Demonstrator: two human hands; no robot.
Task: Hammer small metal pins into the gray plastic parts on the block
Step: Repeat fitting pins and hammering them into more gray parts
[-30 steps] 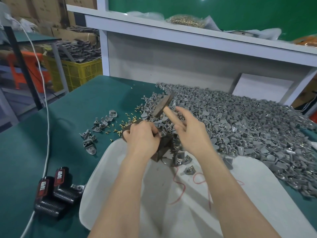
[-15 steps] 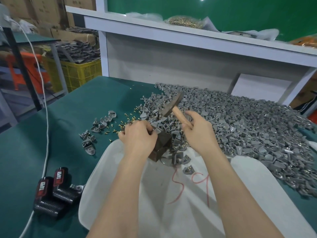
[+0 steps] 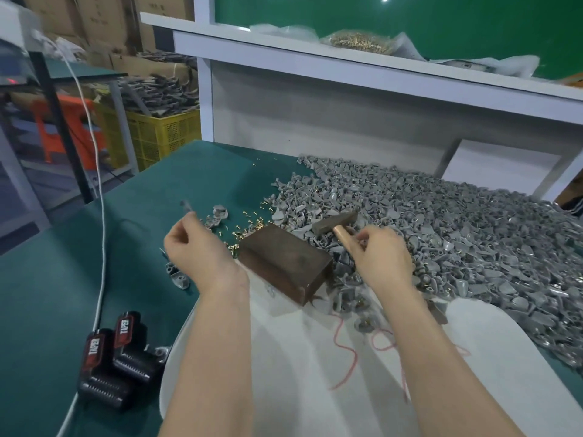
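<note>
White sheet (image 3: 299, 373): nearest, spread on the green worktop (image 3: 47, 294) under both forearms, with red scrawl across it.
Black-and-red units (image 3: 107, 364): two, side by side just left of the sheet, each lettered TAPER; a white cable (image 3: 101, 216) runs past them along the worktop.
Left hand (image 3: 198, 250): hovers left of the block with its fingers curled. A blurred gray piece (image 3: 186, 205) shows just past the fingertips, and I cannot tell whether the grip is on it or closed on nothing.
Block (image 3: 284, 263): dark brown, at the far edge of the sheet, between the two hands and apart from both.
Right hand (image 3: 381, 257): grip clamped round the pale wooden handle of the hammer.
Hammer (image 3: 334, 223): its metal head lies low over the near edge of the gray heap, just beyond the block's far corner.
Pins (image 3: 249, 220): small and brass-coloured, scattered on the worktop just behind the block.
Gray plastic parts (image 3: 457, 241): a broad heap covering the right of the worktop. Some lie against the block's right side and on the sheet, and a few sit loose near the left hand.
Shelf (image 3: 347, 70): white, behind the heap, carrying a clear bag (image 3: 362, 42) of brass-coloured pieces.
Yellow crate (image 3: 157, 134): far left, off the worktop, heaped with dark parts.
</note>
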